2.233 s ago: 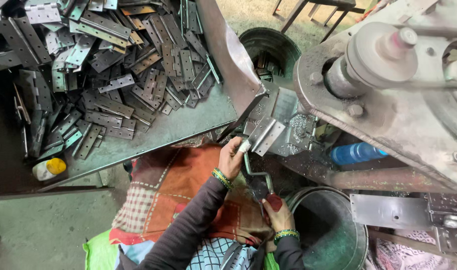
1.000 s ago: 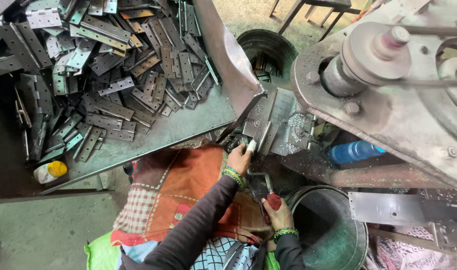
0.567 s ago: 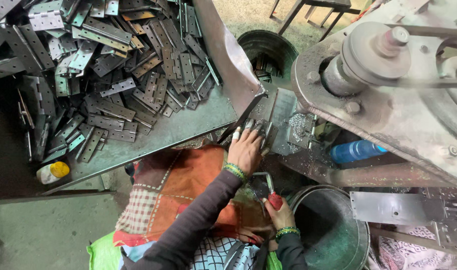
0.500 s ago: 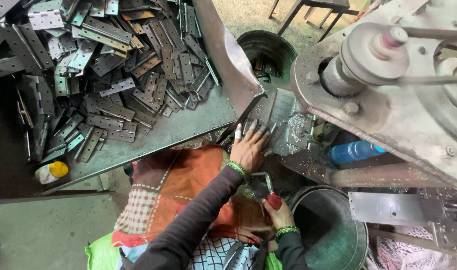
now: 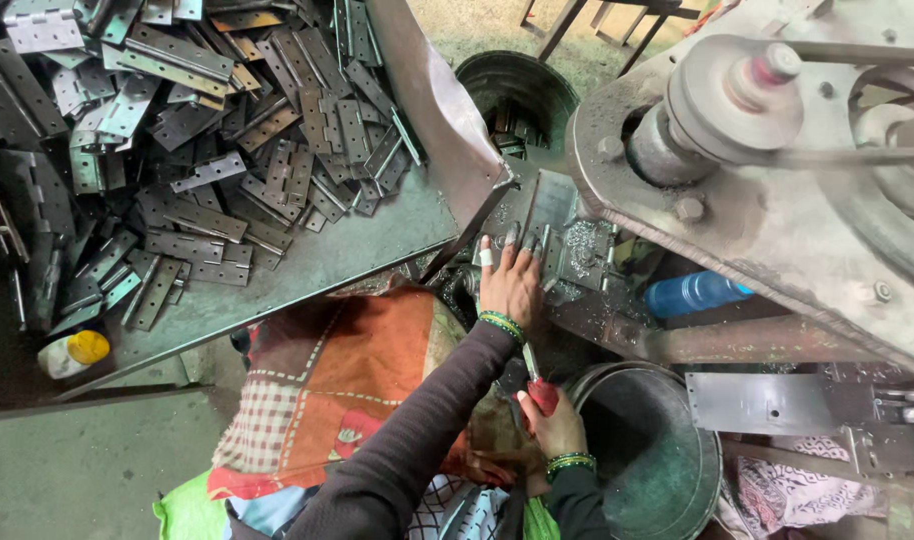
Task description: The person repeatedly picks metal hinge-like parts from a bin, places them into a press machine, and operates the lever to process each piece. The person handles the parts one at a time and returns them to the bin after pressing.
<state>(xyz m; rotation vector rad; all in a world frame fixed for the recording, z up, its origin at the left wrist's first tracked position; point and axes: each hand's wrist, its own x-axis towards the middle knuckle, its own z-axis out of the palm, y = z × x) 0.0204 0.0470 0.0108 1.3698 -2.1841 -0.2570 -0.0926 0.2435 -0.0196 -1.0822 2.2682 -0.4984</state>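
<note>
The left hand [image 5: 512, 285] lies flat with fingers spread on the grey metal machine plate [image 5: 557, 215]. The right hand [image 5: 555, 425] has its grip closed around a red-handled tool [image 5: 539, 385].

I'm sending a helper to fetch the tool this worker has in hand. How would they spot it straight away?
Start at the big grey machine on the right, then drop to the round dark bucket below it. Just left of its rim, the right hand holds a small tool. Its red grip and thin metal shaft stand out from the flat grey hinges around.
</note>
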